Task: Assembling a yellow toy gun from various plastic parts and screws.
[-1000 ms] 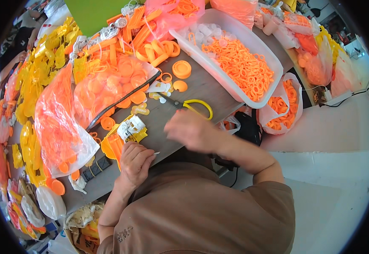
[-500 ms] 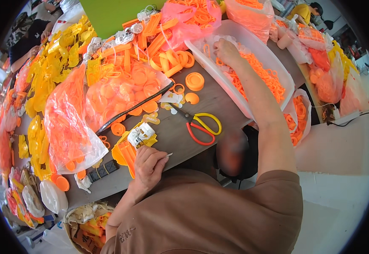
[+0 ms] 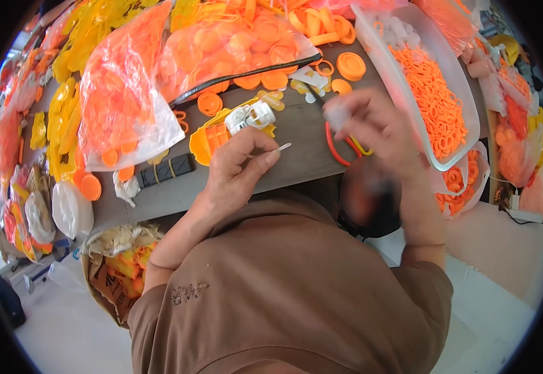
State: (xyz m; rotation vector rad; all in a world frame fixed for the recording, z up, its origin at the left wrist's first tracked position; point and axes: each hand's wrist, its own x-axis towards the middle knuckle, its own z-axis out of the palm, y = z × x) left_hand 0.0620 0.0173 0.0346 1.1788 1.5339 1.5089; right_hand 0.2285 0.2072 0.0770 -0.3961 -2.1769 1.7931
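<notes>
My left hand (image 3: 239, 167) is closed, pinching a small thin whitish strip (image 3: 284, 147) between thumb and forefinger, just above the table edge. My right hand (image 3: 383, 128), smeared by motion, holds a translucent white disc (image 3: 337, 116) at its fingertips. Beyond my left hand lies a yellow plastic shell (image 3: 204, 142) with an orange part in it and a white mechanism (image 3: 251, 117) on top. Scissors with red and yellow handles (image 3: 336, 149) lie partly hidden under my right hand. A white bin (image 3: 471, 118) at the right holds many orange rings (image 3: 430, 93) and, at its far end, translucent discs (image 3: 402, 32).
Clear bags of orange parts (image 3: 125, 93) fill the table's far left side. Loose orange caps (image 3: 350, 66) lie near the bin. A black strip-shaped block (image 3: 166, 170) rests by the front edge. Below stands an open sack (image 3: 119, 240) of orange and yellow parts.
My right hand has come back out of the white bin toward the middle, now with a translucent disc. My left hand keeps its pinch on the strip. The whole view has shifted.
</notes>
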